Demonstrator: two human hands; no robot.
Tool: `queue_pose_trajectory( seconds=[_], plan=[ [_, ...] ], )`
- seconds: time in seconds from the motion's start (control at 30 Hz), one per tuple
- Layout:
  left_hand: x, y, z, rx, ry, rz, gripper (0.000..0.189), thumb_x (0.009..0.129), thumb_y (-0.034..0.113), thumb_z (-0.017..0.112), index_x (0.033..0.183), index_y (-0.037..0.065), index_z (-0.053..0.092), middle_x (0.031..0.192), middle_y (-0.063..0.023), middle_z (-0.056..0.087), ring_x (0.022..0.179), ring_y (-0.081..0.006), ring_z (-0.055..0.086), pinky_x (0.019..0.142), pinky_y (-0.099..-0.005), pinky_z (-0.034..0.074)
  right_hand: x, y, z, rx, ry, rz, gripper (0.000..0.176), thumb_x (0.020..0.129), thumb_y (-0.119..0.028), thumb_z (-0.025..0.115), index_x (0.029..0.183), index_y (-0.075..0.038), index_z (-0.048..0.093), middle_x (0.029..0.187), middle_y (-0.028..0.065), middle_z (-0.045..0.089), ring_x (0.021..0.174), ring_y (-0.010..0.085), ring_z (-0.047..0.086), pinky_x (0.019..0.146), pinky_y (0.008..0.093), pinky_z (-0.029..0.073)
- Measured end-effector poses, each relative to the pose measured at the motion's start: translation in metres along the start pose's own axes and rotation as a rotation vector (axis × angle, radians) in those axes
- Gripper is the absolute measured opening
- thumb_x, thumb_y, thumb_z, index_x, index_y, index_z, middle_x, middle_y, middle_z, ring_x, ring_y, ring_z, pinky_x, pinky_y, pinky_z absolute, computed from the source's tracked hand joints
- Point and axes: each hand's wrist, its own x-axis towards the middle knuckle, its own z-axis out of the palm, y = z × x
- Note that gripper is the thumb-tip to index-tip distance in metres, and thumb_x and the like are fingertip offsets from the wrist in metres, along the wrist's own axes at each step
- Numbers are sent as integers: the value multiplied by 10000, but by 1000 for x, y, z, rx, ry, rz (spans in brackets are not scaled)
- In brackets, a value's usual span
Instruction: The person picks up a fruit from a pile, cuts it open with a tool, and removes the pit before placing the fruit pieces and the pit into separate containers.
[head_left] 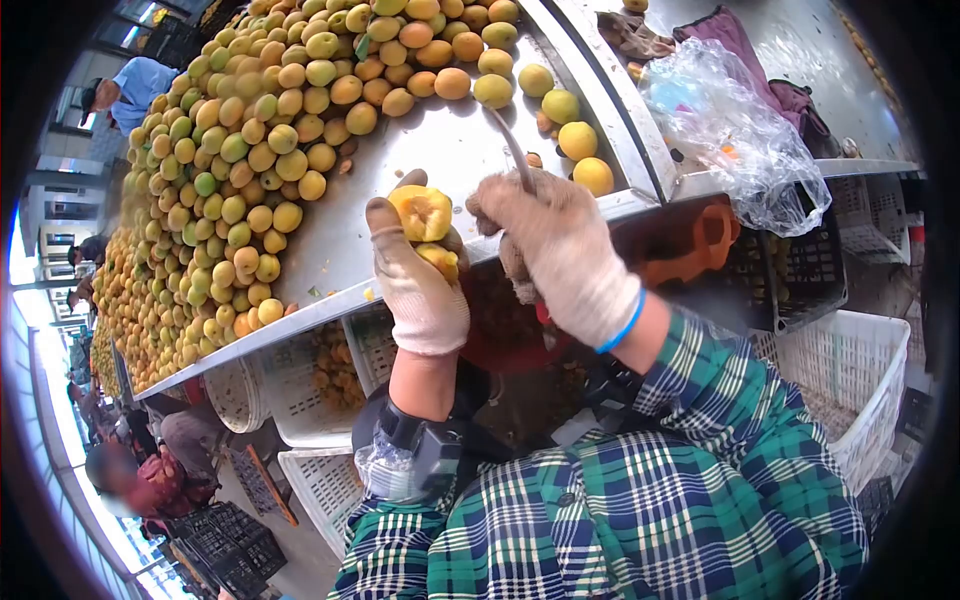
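My left hand (pixel 425 300), in a stained white glove, is closed around a cut apricot (pixel 424 212). Its yellow flesh faces up, and a second cut piece (pixel 440 262) shows just below, against the fingers. To the right, my gloved right hand (pixel 565 245) grips a thin curved knife (pixel 514 150), its blade pointing up and away over the metal table. The knife is apart from the fruit. My right fingers curl under, so the handle is hidden. Both hands are at the front edge of the metal table (pixel 345 225).
A large heap of apricots (pixel 240 150) covers the table's left and far side. Several loose apricots (pixel 578 140) line the right rim. A clear plastic bag (pixel 735 130) lies on the right-hand surface. Below are a white crate (pixel 850 370) and a bucket (pixel 232 390). Another person (pixel 150 485) sits lower left.
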Motion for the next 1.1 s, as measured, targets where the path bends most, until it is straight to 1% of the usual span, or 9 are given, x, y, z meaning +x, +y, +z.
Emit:
queue_pose_trajectory(
  seconds=[0.03,0.1,0.17,0.27,0.47,0.73,0.9,0.97,1.1],
  plan=[
    [1,-4,-3,0,-6,-6,578,998,517,317,1230,22,507,994,-82,570,928,-171,566,854,-276,456,6,-1,1,135,2,79,337,870,-397,616,822,-64,589,632,27,540,419,100,433,355,274,335],
    [3,-12,-8,380,-46,267,595,989,538,320,1235,32,516,924,-38,587,716,-79,537,609,-193,447,13,-2,-3,313,-44,336,359,851,-428,628,809,-75,580,638,36,544,414,106,428,346,264,331],
    [0,-13,-6,417,-56,282,608,990,543,309,1215,23,531,999,-64,589,829,-105,576,670,-210,481,12,-3,0,253,-36,361,354,848,-431,631,822,-80,589,639,38,546,414,108,427,342,260,328],
    [2,-11,-8,760,-103,665,578,1002,508,315,1177,10,550,1121,-111,573,1045,-192,566,895,-307,464,9,-1,0,187,-72,391,342,846,-430,633,842,-89,602,638,39,546,411,110,419,338,251,321],
    [5,-11,-3,817,-67,857,358,999,289,424,1048,15,649,999,-122,571,950,-222,544,842,-328,436,12,8,-6,403,-155,400,272,876,-367,599,857,-96,602,657,25,540,423,103,429,347,245,329],
    [-4,1,3,775,-219,617,270,866,206,675,1078,38,676,988,-91,563,906,-193,564,815,-295,459,3,17,-20,399,-228,165,230,949,-304,465,944,-102,576,754,25,543,503,99,458,411,242,370],
    [-3,0,0,754,-254,701,288,854,182,669,1096,25,668,1042,-111,543,967,-217,549,855,-317,445,1,15,-14,531,-187,173,232,949,-294,458,947,-92,572,777,32,551,552,119,497,437,249,398],
    [-5,-2,1,800,-246,763,365,932,307,593,1112,-7,639,1089,-105,538,977,-200,554,873,-307,449,3,18,-12,584,-174,211,229,946,-288,465,939,-87,575,765,35,554,561,127,508,438,253,405],
    [-12,-5,12,685,-168,646,391,948,336,559,1109,-13,633,1097,-106,541,976,-209,559,876,-311,447,4,32,-4,657,-151,147,235,934,-279,492,904,-65,585,722,42,566,586,145,549,442,277,430]
  ],
)
